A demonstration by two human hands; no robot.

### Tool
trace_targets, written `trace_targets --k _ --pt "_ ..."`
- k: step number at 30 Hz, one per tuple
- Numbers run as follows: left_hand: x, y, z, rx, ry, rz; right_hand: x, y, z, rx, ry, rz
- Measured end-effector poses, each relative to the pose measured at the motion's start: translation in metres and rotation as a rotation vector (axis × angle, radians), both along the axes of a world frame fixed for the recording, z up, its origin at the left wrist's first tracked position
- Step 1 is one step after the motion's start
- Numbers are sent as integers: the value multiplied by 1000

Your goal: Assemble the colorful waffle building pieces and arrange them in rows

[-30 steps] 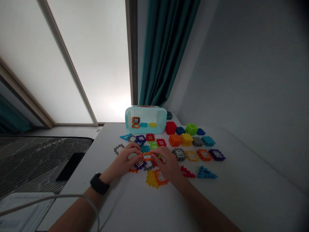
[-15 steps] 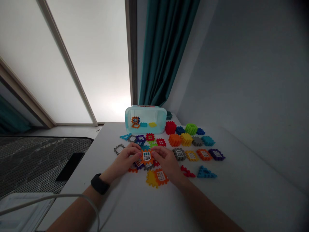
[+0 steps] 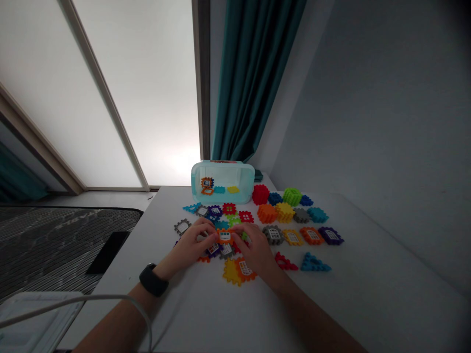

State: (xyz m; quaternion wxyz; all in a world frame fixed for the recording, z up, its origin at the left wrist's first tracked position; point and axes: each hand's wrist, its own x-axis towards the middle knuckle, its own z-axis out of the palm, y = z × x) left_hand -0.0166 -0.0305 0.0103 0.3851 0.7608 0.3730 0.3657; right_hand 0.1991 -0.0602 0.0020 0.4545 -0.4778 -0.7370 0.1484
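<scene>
Between my two hands is an orange toothed building tile (image 3: 224, 236) with a white window grid, tilted so that it looks foreshortened. My left hand (image 3: 196, 240) pinches its left edge, and my right hand (image 3: 253, 243) grips the right edge. Loose tiles lie under and around the hands, among them a purple window tile (image 3: 213, 250) and a grey window tile (image 3: 227, 251). Nearer to me, a yellow tile (image 3: 231, 272) touches another orange window tile (image 3: 246, 269). Red lattice tiles (image 3: 246, 216) and a grey frame tile (image 3: 182, 226) lie beyond my hands.
A translucent bin (image 3: 241, 179) with a few tiles inside stands at the back. On the right are sorted stacks, such as orange (image 3: 267, 213) and yellow (image 3: 284, 212), with red (image 3: 285, 261) and blue triangles (image 3: 314, 263) in front. A white cable (image 3: 110, 297) crosses the lower left.
The orange window tile in my hands has tipped from facing me to a flatter angle. Both hands stay in nearly the same place.
</scene>
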Motion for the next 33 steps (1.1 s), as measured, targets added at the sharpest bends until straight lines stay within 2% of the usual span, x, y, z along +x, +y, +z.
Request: trace_targets --k 4,10,18,26,33 --pt "0 -1 1 6 29 -1 0 0 -3 237 -127 45" --pt "0 0 1 0 62 17 0 0 1 374 -193 81" --pt "-1 -2 0 10 44 -34 2 -2 0 361 -203 81" --pt "-8 -1 -7 446 167 166 5 0 -2 239 -239 98" --pt "-11 0 -13 569 252 177 7 0 0 225 -244 129"
